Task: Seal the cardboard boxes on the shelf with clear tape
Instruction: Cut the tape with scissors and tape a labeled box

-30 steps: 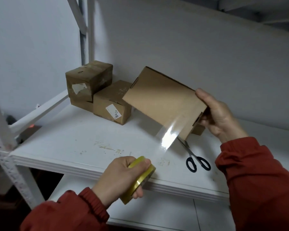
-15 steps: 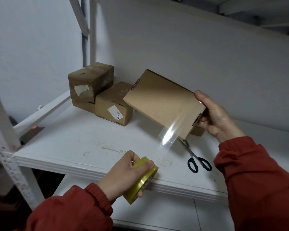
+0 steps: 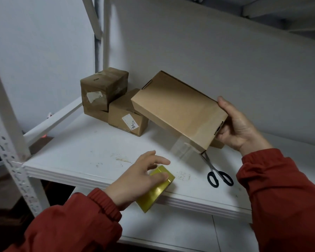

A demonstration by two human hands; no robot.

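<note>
A flat brown cardboard box (image 3: 178, 110) is held tilted above the white shelf (image 3: 84, 150), gripped at its right end by my right hand (image 3: 238, 128). A strip of clear tape (image 3: 182, 149) hangs from the box's lower edge toward the yellowish tape roll (image 3: 155, 190) at the shelf's front edge. My left hand (image 3: 138, 177) lies over the roll with its fingers spread and loosened, thumb on the roll's top. Two other taped boxes, one stacked box (image 3: 104, 88) and a labelled box (image 3: 125, 117), stand at the back left.
Black-handled scissors (image 3: 216, 171) lie on the shelf under the held box's right corner. A white perforated upright (image 3: 9, 142) stands at the left front corner. The wall runs close behind the boxes. A lower shelf shows beneath the front edge.
My left hand has loosened its grip and spread its fingers over the roll at the shelf's front edge. The tape strip now looks slack rather than stretched. The box stays tilted in my right hand.
</note>
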